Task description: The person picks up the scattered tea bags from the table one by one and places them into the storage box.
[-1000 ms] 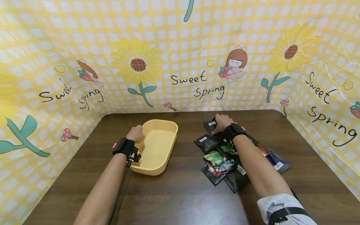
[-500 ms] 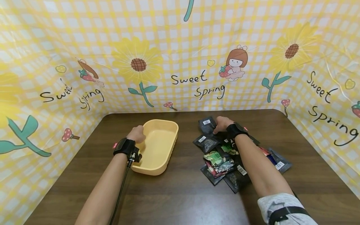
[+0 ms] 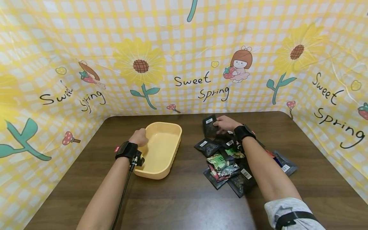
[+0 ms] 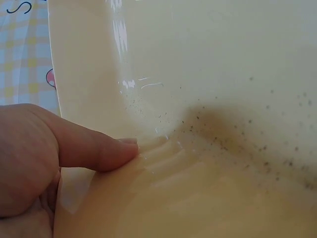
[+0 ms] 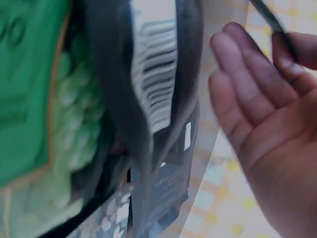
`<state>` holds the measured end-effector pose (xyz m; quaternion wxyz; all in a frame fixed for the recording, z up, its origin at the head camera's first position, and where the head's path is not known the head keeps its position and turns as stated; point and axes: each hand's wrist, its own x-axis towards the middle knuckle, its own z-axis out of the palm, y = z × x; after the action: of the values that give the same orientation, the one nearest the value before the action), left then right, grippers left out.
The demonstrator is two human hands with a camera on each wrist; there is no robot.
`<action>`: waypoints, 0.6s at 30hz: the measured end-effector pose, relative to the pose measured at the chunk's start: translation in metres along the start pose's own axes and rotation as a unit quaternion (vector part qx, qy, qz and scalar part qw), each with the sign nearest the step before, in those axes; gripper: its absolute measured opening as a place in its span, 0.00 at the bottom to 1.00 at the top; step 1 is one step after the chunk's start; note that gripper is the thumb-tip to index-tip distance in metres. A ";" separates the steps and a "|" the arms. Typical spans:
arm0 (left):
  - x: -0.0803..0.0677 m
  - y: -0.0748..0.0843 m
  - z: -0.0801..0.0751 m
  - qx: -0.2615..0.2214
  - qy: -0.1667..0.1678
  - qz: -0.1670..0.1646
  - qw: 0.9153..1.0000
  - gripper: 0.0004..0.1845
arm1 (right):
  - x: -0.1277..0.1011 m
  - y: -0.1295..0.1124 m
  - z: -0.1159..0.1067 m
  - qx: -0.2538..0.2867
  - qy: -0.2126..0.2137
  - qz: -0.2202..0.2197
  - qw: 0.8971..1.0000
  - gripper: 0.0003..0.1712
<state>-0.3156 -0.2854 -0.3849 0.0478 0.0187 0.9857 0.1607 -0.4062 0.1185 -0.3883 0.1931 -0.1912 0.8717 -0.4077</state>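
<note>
Right hand [image 3: 225,124] pinches a black packet [image 3: 209,126] just above the pile [image 3: 227,163]. Lift it clear, don't snag neighbours. Left hand [image 3: 140,136] grips the yellow tray [image 3: 169,150] rim; keep it steady on the desk [image 3: 184,198].

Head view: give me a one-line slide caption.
Left hand grips the yellow tub rim while the right hand pinches a black packet above the packet pile.

1. The tub [image 3: 161,150] lies on the table [image 3: 184,198], its left rim under the left hand's fingers [image 4: 99,148].
2. The heap of packets [image 3: 227,166] lies right of the tub, behind the right hand's fingers [image 3: 219,123].
3. One packet [image 3: 209,126] sits between those fingers.
</note>
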 end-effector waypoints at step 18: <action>-0.004 0.002 -0.001 -0.001 0.013 0.005 1.000 0.09 | 0.010 -0.100 0.041 0.134 -0.008 -0.141 0.981 0.10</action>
<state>-0.3116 -0.2837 -0.3832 0.0343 0.0216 0.9859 0.1624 -0.3770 0.0281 -0.3361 0.1641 -0.2877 0.7722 -0.5422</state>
